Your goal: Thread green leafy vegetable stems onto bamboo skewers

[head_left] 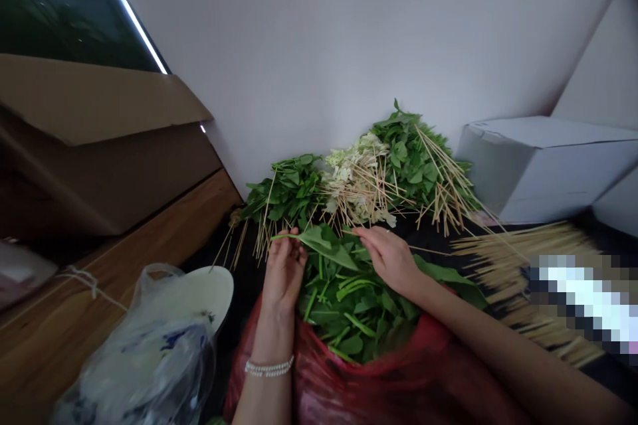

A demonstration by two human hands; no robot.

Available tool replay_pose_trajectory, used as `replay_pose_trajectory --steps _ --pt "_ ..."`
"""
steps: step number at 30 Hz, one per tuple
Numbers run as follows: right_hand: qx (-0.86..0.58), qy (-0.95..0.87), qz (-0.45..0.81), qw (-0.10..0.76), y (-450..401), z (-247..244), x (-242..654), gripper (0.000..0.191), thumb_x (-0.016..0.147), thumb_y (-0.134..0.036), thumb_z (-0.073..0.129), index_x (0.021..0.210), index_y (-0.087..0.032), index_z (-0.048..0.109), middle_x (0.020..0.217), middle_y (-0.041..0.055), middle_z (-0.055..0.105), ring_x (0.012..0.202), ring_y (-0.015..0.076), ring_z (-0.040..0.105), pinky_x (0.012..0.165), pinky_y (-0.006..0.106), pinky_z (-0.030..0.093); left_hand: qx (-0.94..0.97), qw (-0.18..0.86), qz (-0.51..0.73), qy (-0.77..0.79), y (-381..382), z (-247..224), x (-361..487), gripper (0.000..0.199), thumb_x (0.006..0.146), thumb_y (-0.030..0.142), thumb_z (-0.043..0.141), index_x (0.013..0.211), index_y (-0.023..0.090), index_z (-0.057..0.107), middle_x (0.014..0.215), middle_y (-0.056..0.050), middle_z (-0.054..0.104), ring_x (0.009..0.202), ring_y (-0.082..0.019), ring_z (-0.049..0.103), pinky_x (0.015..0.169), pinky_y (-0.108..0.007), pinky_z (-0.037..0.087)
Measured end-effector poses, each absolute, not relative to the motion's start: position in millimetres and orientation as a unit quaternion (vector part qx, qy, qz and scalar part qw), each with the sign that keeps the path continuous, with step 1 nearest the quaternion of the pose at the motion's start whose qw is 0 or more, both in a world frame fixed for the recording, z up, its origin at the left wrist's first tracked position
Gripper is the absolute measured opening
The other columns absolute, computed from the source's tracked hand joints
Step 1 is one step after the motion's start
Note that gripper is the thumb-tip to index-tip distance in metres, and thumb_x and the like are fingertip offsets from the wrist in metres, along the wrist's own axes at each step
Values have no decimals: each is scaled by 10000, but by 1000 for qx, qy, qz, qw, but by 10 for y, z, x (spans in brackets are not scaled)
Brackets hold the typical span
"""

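Over a red plastic bag full of leafy greens, my left hand pinches the stem of a green leaf. The leaf stretches sideways toward my right hand. Between the closed fingers of that hand is a thin wooden skewer, its one end pointing at the leaf and the other sticking out to the right. Whether the skewer's tip touches the leaf, I cannot tell. Beaded bracelets circle my left wrist.
Against the wall lie skewered greens, skewered pale leaves and more skewered greens. Loose skewers spread at right, near a white box. At left are a cardboard box, a white plate and a clear plastic bag.
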State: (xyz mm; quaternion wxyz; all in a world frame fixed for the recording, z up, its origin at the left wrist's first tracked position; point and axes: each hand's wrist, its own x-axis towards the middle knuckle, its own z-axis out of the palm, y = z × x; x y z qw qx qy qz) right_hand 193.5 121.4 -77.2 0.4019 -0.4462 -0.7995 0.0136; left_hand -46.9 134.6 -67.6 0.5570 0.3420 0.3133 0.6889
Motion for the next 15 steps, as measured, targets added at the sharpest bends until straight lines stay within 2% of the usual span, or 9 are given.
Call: replay_pose_trajectory --steps 3,5,8,12,15 --pt "-442 -793 -15 420 1140 -649 1964 417 1040 -209 325 1360 -185 592 1041 116 705 939 238 656 856 363 491 287 593 700 276 1351 -675 -521 158 812 336 825 948 316 745 915 63 774 837 -113 708 859 -306 568" --pt "-441 -797 -51 410 1078 -560 1961 448 1014 -170 340 1398 -185 570 1029 116 716 901 245 659 816 367 499 263 617 695 258 1329 -668 -493 164 854 279 792 1008 315 750 844 68 766 814 -108 718 890 -313 570" --pt "-414 -811 -127 393 989 -441 1918 470 975 -90 347 1389 -139 565 1046 125 733 880 235 660 784 351 513 235 649 686 232 1286 -639 -430 163 878 204 766 1025 275 761 792 61 766 765 -92 725 865 -256 575" --pt "-357 -826 -168 402 919 -355 1868 402 979 -53 348 1238 -133 645 1026 102 751 864 204 659 824 333 525 212 683 671 194 1224 -556 -441 62 916 213 727 949 240 773 728 46 746 679 -67 708 749 -161 573" --pt "-328 -820 -198 425 893 -328 1878 365 992 -64 379 1218 -141 655 903 68 736 765 175 652 711 298 521 207 696 668 161 1163 -498 -466 128 978 260 646 937 254 767 675 53 695 600 -25 660 597 -71 508"
